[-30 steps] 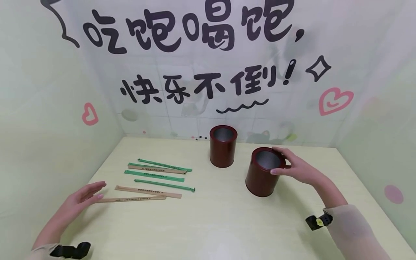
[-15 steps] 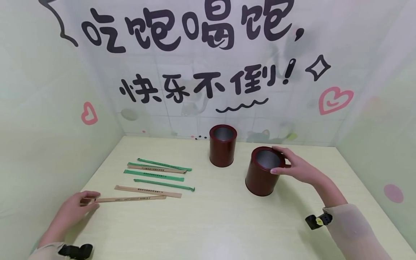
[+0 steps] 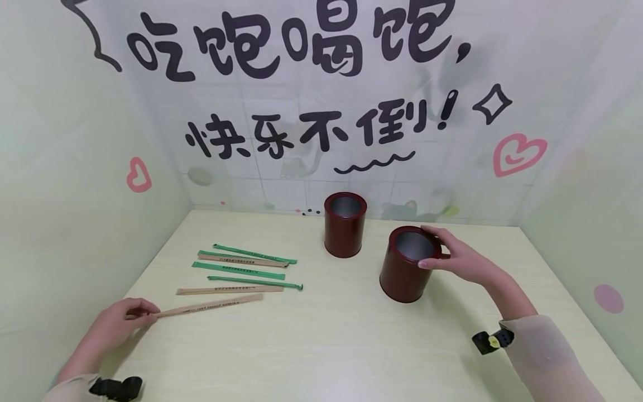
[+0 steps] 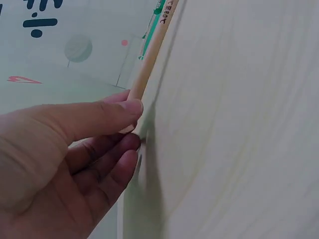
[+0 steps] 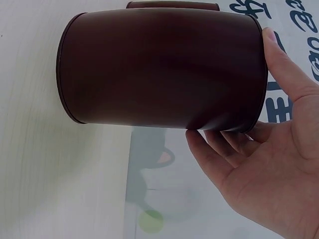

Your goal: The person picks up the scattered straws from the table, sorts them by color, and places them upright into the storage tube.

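Several paper-wrapped straws, green and brown, lie on the left half of the table. My left hand (image 3: 123, 326) pinches the near-left end of the front brown paper-wrapped straw (image 3: 216, 305) between thumb and fingers. In the left wrist view that straw slants upward from the fingertips, close over the table surface. My right hand (image 3: 467, 259) holds the rim of a dark red canister (image 3: 404, 279), thumb on the near side and fingers round the far side. The canister stands upright, its top open and its grey inside bare of straws.
A second dark red canister (image 3: 344, 237), also open at the top, stands farther back near the wall. Another brown straw (image 3: 231, 290) lies just behind the held one, with green straws (image 3: 238, 271) beyond. Printed curtain walls enclose the pale table (image 3: 321, 352).
My left hand has come down onto the straw's left end and now pinches it. The straw's right end has swung back, and the brown straw behind has turned slightly. The right hand stays put.
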Available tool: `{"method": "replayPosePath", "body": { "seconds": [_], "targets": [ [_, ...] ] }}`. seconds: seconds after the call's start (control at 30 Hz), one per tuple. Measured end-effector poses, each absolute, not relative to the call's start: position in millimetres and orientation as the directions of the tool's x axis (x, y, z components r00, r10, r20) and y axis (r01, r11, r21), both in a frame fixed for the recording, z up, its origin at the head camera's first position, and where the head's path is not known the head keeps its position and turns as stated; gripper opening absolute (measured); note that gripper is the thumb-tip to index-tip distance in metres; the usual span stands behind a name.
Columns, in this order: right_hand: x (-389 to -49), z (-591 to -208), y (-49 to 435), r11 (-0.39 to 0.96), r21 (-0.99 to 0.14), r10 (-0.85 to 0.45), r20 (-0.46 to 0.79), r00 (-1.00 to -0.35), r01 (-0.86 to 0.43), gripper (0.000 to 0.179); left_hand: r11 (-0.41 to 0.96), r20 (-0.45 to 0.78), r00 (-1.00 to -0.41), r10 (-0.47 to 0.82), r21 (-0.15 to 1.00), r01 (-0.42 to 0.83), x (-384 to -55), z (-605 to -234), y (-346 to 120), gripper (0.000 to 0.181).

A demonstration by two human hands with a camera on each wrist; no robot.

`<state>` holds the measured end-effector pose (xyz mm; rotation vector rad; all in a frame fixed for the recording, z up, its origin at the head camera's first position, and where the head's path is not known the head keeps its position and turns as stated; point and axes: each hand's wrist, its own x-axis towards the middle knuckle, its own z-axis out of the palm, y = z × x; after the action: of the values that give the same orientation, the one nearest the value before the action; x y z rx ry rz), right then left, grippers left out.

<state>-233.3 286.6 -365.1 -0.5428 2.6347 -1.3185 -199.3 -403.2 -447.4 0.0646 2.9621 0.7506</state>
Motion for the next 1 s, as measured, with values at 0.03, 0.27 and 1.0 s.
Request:
{"method": "replayPosePath", "body": {
  "seconds": [0.03,0.27,1.0],
  "targets": [
    [-233.4,-364.8,286.5,0.55,-0.796,-0.381,0.031,-0.924,-0.254,0.078,0.87,-0.064,-0.996,0.065,0.493,0.025,-197.3,-446.9,-402.8,0.018],
    [-233.0,-363.8,285.8,0.552,-0.796,-0.382,0.025,-0.924,-0.25,0.078,0.667,0.011,-0.989,0.149,0.737,0.109,-191.1,-439.9,-397.5,0.018],
    [-232.5,-365.0,285.2,0.556,-0.792,-0.378,0.028,-0.925,-0.251,0.078,0.154,0.235,-0.956,0.175,0.953,0.262,-212.6,-385.7,-318.8,0.018]
  ]
}}
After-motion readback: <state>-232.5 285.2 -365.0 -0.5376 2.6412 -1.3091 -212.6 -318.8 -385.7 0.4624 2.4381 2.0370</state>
